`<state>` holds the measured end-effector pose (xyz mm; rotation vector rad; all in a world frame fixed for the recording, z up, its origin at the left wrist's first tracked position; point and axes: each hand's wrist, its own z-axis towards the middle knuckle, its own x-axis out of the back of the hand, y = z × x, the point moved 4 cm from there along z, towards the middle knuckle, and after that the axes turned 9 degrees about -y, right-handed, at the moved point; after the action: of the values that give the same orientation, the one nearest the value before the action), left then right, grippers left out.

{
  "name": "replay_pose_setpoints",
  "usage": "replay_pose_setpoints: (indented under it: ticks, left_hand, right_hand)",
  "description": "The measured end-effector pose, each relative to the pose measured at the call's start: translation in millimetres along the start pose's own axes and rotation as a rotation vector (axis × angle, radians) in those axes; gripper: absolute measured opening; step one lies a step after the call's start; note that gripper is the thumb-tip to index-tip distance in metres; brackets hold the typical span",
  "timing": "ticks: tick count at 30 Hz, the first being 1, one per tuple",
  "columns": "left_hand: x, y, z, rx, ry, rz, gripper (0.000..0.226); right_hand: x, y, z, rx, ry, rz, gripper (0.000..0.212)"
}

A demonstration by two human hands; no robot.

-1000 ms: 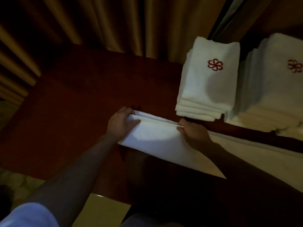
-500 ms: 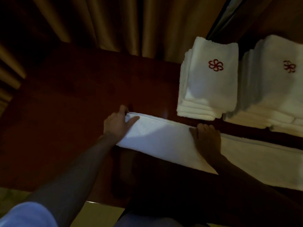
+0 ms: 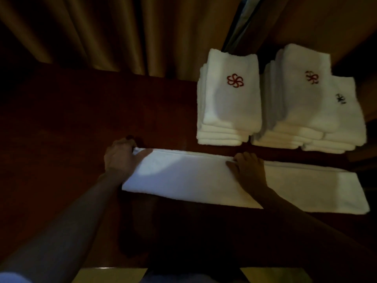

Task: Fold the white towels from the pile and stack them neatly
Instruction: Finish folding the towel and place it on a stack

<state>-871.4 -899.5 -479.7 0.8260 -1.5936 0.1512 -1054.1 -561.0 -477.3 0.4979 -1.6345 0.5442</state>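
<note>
Two hands work one long towel (image 3: 183, 178) that lies flat along the near part of the dark red bench (image 3: 61, 123), already folded lengthwise into a narrow strip. The left hand (image 3: 120, 158) grasps the strip's left end, fingers curled over the far corner and thumb lying on top — likely to keep the layers lined up. The right hand (image 3: 250, 169) rests near the strip's middle with its fingers bent at the far edge; whether it pinches the edge or only presses it is hard to tell. That placement suggests it marks the line for the next cross fold, with the left end to be brought over toward it.

Beyond the strip, toward the curtain (image 3: 91, 31), stands a neat stack of folded towels (image 3: 228, 111) with a red emblem on top. Just beside that stack, on the side away from the left hand, a second, broader heap (image 3: 310, 111) sits less squarely, one towel overlapping another. The finished fold probably belongs on one of these — the tidier stack seems the better fit.
</note>
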Motion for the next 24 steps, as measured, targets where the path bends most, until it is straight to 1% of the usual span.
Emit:
replay_pose_setpoints:
  ticks: [2,3,4,5,7,9,10,12,14,16,18,22,24]
  left_hand:
    - [3.8,10.9,-5.2,0.064,0.064,0.184,0.045]
    - [5.2,22.0,-9.6,0.075,0.108,0.251,0.041]
    - [6.0,38.7,-14.7,0.046,0.156,0.271,0.036]
    - [4.3,62.1,-21.7,-0.038,0.205,0.247,0.032]
    - [-10.0,122.0,-40.7,-0.296,0.262,0.117,0.025]
    - [-40.1,186.6,-58.8,-0.494,0.223,0.037,0.032]
    - [-58.8,214.4,-66.5,-0.533,0.165,0.044,0.039]
    - [-95.5,252.8,-77.5,-0.482,0.010,0.110,0.050]
    - [-114.8,270.4,-82.7,-0.373,-0.063,0.209,0.053]
    - [-119.5,277.4,-86.0,-0.292,-0.059,0.280,0.053]
    - [-119.0,282.7,-88.7,-0.261,-0.056,0.316,0.053]
    - [-118.9,290.7,-96.1,-0.208,-0.051,0.335,0.053]
    - [-118.0,294.0,-101.4,-0.175,-0.038,0.344,0.051]
  right_hand:
    - [1.5,16.0,-2.3,-0.008,-0.022,-0.033,0.039]
    - [1.9,21.0,-3.0,0.003,-0.028,-0.036,0.039]
    - [2.0,24.2,-2.5,0.016,-0.023,-0.034,0.038]
    - [2.2,25.9,-2.1,0.031,-0.009,-0.035,0.038]
    - [1.4,26.3,-2.2,0.069,0.034,-0.045,0.038]
    - [1.6,28.4,-1.0,0.109,0.058,-0.035,0.038]
    - [1.3,31.6,-0.1,0.140,0.048,-0.022,0.038]
    - [0.1,43.1,-1.9,0.230,0.032,0.010,0.038]
    - [1.6,64.8,-6.7,0.308,0.053,0.011,0.037]
    - [1.0,95.7,-13.3,0.350,0.064,-0.001,0.034]
    - [1.4,130.5,-18.2,0.359,0.025,0.009,0.036]
    - [10.6,201.2,-22.5,0.282,-0.150,0.032,0.053]
    - [15.8,237.5,-28.1,0.226,-0.196,0.037,0.050]
